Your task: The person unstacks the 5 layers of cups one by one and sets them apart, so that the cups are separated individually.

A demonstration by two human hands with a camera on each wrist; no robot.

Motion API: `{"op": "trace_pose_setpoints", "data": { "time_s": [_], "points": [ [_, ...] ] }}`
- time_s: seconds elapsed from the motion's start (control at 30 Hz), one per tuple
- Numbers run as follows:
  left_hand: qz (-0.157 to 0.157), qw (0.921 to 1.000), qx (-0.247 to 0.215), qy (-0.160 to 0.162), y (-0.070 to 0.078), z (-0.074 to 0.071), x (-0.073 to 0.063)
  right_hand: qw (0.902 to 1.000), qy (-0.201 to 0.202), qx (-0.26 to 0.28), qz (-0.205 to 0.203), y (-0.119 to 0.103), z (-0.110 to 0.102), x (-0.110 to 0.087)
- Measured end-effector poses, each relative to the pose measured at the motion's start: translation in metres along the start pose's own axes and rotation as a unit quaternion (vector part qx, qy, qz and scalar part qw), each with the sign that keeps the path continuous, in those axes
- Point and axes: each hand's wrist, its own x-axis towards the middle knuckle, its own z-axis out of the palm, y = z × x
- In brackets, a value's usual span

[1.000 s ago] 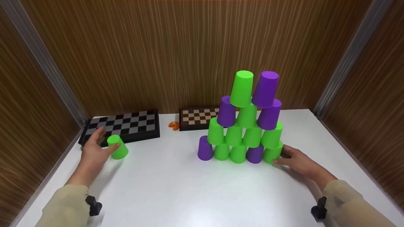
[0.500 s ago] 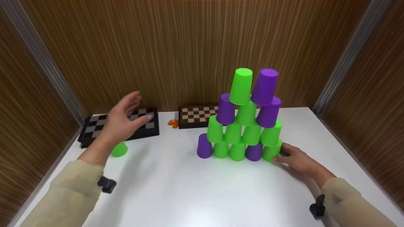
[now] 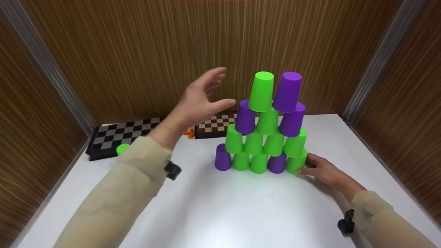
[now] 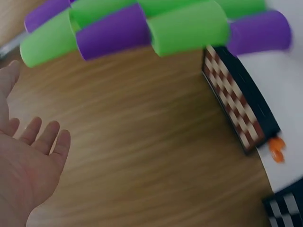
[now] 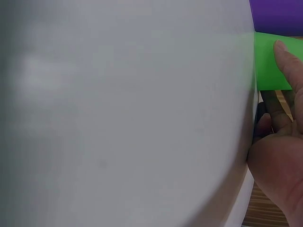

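Upside-down green and purple cups form a tiered pyramid right of centre in the head view. At its top stand a green cup [image 3: 261, 93] and, beside it, a purple cup [image 3: 288, 93]. My left hand [image 3: 197, 102] is raised left of that green cup, fingers and thumb spread, nothing in it; the left wrist view shows its palm [image 4: 28, 165] below the cups. Down at the bottom right, my right hand [image 3: 326, 173] holds the end green cup [image 3: 295, 164], thumb on its front and fingers behind. The right wrist view shows the thumb against this cup [image 5: 267, 64].
A loose green cup [image 3: 122, 148] stands at the left, partly hidden by my left sleeve [image 3: 127, 186]. Behind it lies a black-and-grey chessboard [image 3: 115, 135]. A small orange piece [image 3: 190, 133] and a brown chessboard [image 3: 213, 125] lie near the wooden back wall [image 3: 137, 51].
My left hand has left the loose green cup at the left, rising and crossing rightward to near the pyramid's top, still with nothing in it. My right hand stays at the bottom-right cup.
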Motion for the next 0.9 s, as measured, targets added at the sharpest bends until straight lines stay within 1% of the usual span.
{"op": "trace_pose_setpoints", "data": {
  "time_s": [0.17,0.33,0.4,0.5,0.6,0.77,0.9],
  "points": [
    [0.007,0.9996,-0.008,-0.025,0.016,0.024,0.019,1.0000,-0.003,0.004,-0.002,0.000,0.004,0.002],
    [0.024,0.9988,-0.029,-0.031,0.024,0.041,0.031,1.0000,0.000,0.000,-0.006,-0.003,0.006,0.002],
    [0.029,0.9983,-0.039,-0.031,0.026,0.046,0.034,1.0000,-0.001,0.000,-0.002,-0.003,0.007,0.001],
    [0.032,0.9975,-0.054,-0.034,0.028,0.054,0.038,1.0000,-0.003,0.001,0.007,-0.004,0.007,-0.001],
    [0.029,0.9971,-0.059,-0.037,0.031,0.060,0.040,0.9999,-0.004,-0.002,0.013,-0.005,0.007,-0.002],
    [0.023,0.9974,-0.051,-0.046,0.035,0.066,0.042,0.9999,0.000,-0.012,0.010,-0.004,0.005,-0.003],
    [0.019,0.9975,-0.047,-0.049,0.035,0.068,0.043,0.9998,0.002,-0.017,0.010,-0.003,0.004,-0.003]
  ]
}}
